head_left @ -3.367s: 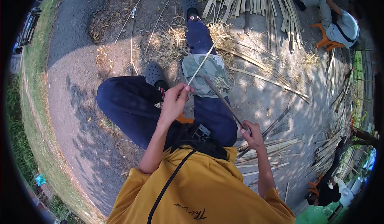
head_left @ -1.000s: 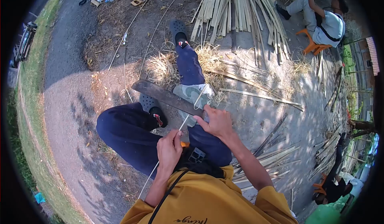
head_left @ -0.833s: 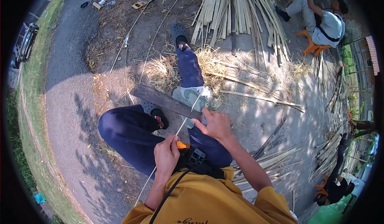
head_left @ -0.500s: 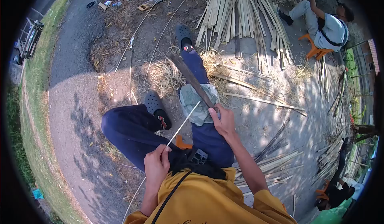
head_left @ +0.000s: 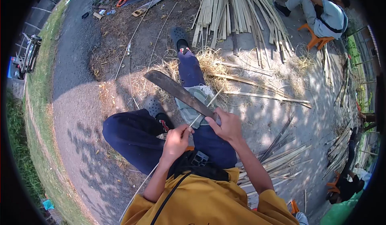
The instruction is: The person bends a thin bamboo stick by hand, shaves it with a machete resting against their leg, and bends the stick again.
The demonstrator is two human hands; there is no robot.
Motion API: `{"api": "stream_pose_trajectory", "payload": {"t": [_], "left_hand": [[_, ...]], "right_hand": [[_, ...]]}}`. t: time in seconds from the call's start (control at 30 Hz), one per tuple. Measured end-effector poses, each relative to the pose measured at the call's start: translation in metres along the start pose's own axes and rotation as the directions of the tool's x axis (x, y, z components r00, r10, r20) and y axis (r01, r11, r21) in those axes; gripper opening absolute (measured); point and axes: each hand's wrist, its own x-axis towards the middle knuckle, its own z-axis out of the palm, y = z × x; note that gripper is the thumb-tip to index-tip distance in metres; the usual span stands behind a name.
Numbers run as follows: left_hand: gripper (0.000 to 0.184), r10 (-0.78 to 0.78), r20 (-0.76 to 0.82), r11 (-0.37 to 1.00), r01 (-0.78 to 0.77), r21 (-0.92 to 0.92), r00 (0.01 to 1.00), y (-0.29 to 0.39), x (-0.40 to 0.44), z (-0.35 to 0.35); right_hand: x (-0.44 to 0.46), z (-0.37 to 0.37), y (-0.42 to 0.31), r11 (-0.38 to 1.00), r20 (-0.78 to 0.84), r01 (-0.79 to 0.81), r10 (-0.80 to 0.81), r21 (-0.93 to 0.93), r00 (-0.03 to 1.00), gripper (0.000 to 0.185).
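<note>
My left hand [head_left: 175,141] is closed round a thin pale strip [head_left: 210,101], whose tail runs back past my left forearm. In my right hand [head_left: 226,125] is the handle end of a wide dark blade [head_left: 177,89], which points up and left over my leg. The strip crosses the blade just left of my right hand, its tip beyond it. Under both lies a grey-green cloth [head_left: 191,111] on my right thigh. The blade's handle is mostly hidden by my fingers.
Long split strips [head_left: 237,14] fan out ahead, with curly shavings [head_left: 213,66] beside my shin. More strips [head_left: 277,164] lie at the right. Saws [head_left: 155,2] rest at the top left. One person [head_left: 321,14] sits at the upper right, another [head_left: 348,184] at the lower right.
Since half a second ago my left hand has moved up and right towards the blade. The blade has swung left and lower, and the strip now crosses it.
</note>
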Motion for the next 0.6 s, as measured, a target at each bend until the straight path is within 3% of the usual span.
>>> {"api": "stream_pose_trajectory", "payload": {"t": [0.17,0.23,0.33,0.47,0.53,0.6], "left_hand": [[0.022,0.044,0.0,0.997,-0.044,-0.065,0.999,-0.022,0.013,0.017],[0.022,0.029,0.002,0.981,-0.028,-0.19,1.0,-0.027,0.012,0.02],[0.022,-0.096,0.061,0.988,0.103,-0.115,0.993,-0.026,0.001,0.015],[0.018,-0.016,-0.057,0.981,0.004,-0.192,0.998,-0.027,-0.01,0.02],[0.02,-0.089,-0.032,0.995,0.088,-0.049,0.995,-0.01,-0.015,0.013],[0.019,-0.065,-0.055,0.997,0.063,-0.041,0.996,-0.008,-0.022,0.01]], "right_hand": [[0.005,0.019,0.007,0.986,0.098,0.045,-0.03,-0.161,0.995,0.048],[0.007,0.019,0.006,0.982,0.107,0.031,-0.011,-0.188,0.994,0.049],[0.01,0.02,0.012,0.994,0.094,-0.001,0.011,-0.111,0.996,0.05],[0.017,0.015,0.01,0.988,0.157,-0.021,0.046,-0.156,0.987,0.055],[0.016,0.017,0.013,0.992,0.182,-0.035,0.057,-0.123,0.982,0.056],[0.016,0.019,0.013,0.992,0.175,-0.039,0.06,-0.122,0.983,0.056]]}}
